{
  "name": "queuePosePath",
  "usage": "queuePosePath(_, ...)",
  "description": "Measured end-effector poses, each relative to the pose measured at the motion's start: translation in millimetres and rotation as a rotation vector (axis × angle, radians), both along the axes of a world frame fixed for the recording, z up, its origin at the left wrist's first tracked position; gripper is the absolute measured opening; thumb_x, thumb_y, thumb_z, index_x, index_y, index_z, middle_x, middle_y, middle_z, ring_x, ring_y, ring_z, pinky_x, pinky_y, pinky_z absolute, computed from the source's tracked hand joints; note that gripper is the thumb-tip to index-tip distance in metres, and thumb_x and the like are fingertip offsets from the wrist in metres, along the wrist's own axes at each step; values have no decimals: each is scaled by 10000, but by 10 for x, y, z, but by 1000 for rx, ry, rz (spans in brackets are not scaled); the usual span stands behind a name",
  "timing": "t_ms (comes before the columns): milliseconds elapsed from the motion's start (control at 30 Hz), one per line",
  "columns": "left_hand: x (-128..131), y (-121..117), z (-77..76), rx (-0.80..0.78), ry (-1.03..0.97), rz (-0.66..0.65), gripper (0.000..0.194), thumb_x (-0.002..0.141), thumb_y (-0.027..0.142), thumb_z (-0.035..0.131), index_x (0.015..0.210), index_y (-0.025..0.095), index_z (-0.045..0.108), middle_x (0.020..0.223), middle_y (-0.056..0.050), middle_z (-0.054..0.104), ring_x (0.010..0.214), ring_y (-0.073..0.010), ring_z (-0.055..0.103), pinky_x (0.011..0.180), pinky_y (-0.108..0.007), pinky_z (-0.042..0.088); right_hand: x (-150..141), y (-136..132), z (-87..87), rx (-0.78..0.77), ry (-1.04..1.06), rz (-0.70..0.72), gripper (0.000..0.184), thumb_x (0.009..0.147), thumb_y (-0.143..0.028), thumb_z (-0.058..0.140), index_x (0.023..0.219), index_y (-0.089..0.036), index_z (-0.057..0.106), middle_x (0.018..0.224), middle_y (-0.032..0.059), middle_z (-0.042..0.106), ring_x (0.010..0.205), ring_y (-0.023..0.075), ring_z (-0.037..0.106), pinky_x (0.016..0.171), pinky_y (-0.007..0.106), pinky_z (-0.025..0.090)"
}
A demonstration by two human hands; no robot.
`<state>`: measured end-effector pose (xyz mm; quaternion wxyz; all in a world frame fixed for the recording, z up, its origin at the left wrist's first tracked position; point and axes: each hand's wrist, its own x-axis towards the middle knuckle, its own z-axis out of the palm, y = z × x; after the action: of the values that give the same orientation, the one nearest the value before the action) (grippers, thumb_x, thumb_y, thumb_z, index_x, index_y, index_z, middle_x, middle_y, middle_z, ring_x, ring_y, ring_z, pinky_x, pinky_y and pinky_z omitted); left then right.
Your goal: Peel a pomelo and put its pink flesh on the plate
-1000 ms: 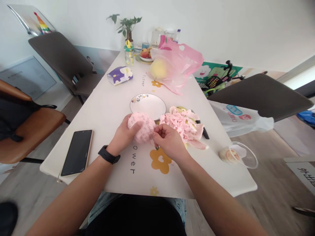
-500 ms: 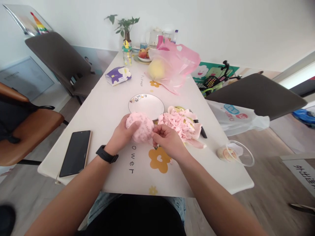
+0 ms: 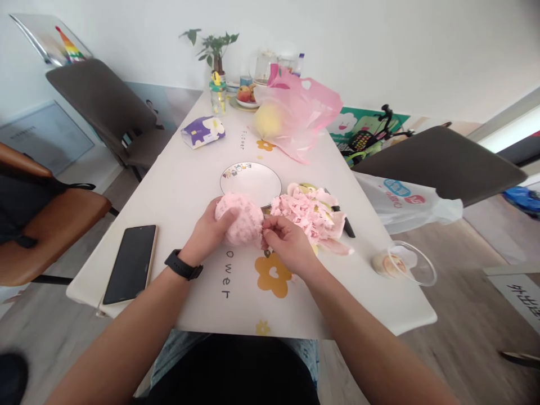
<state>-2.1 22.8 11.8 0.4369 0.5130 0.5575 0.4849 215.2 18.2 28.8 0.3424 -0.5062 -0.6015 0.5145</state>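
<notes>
My left hand (image 3: 215, 225), with a black watch on its wrist, is wrapped round the left side of a peeled pomelo (image 3: 241, 220), pink and rough with pith. At the fruit's right edge, the fingers of my right hand (image 3: 289, 242) are pinched together on its pith; their tips are partly hidden. A heap of pink peel and pith scraps (image 3: 310, 216) lies just beyond my right hand. Behind the pomelo sits a white plate (image 3: 251, 179) with small cartoon figures on its rim.
A phone (image 3: 130, 264) lies at the table's left corner. The black handle (image 3: 348, 226) of a tool sticks out from the peel. On the right edge stands a clear plastic cup (image 3: 390, 261). Farther back are a tissue pack (image 3: 203, 133) and a pink bag (image 3: 301, 121) holding a yellow fruit.
My right fingers have shifted slightly at the pomelo's right edge, and the fruit has turned a little in my left hand. Otherwise things stay where they were.
</notes>
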Motion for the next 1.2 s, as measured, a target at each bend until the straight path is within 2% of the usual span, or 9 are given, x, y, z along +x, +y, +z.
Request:
queuePosePath(100,-2,3,2,4,-13,-11,603,910,620,651,1353,213,609,1403,-135,675,1298,-345,621,1123,-508,469,21,-22,-9,2,26,25,155,866,-322,661,994,-237,636,865,3,703,758,165,689,750,335,578)
queuePosePath(233,-1,2,8,4,-13,-5,598,915,621,649,1351,213,614,1398,-131,678,1296,-339,623,1123,-501,469,8,-60,41,45,-99,16,217,827,-367,736,990,-251,652,941,17,712,814,181,672,731,333,564)
queuePosePath(400,-9,3,1,-5,-12,-2,609,913,628,649,1360,215,612,1400,-132,677,1291,-335,627,1129,-504,462,-11,-70,71,22,-141,-4,108,874,-352,683,889,-256,634,789,-22,675,679,160,612,652,311,509)
queuePosePath(667,-8,-2,11,-17,12,14,614,905,630,653,1363,223,611,1410,-129,670,1302,-349,616,1134,-522,456,-1,-169,160,128,-181,91,146,876,-310,659,755,-236,628,746,-15,629,648,146,555,610,291,454)
queuePosePath(867,-5,-9,38,-25,19,9,628,903,643,652,1366,221,605,1409,-121,673,1301,-348,616,1131,-514,454,9,-140,190,78,-134,-55,131,884,-365,687,860,-240,657,782,-15,691,672,155,625,624,292,493)
queuePosePath(1000,0,-13,41,-18,40,15,622,905,649,645,1356,221,609,1410,-118,672,1309,-348,608,1134,-509,445,-1,-72,198,46,-126,-30,140,886,-380,689,891,-240,686,795,-13,721,694,157,656,642,287,511)
queuePosePath(1200,3,-23,42,-22,45,10,650,902,657,648,1376,217,587,1420,-115,663,1306,-336,609,1131,-498,446,-48,-39,337,-31,-201,-20,158,892,-374,663,823,-232,667,646,-31,693,613,146,631,587,265,476)
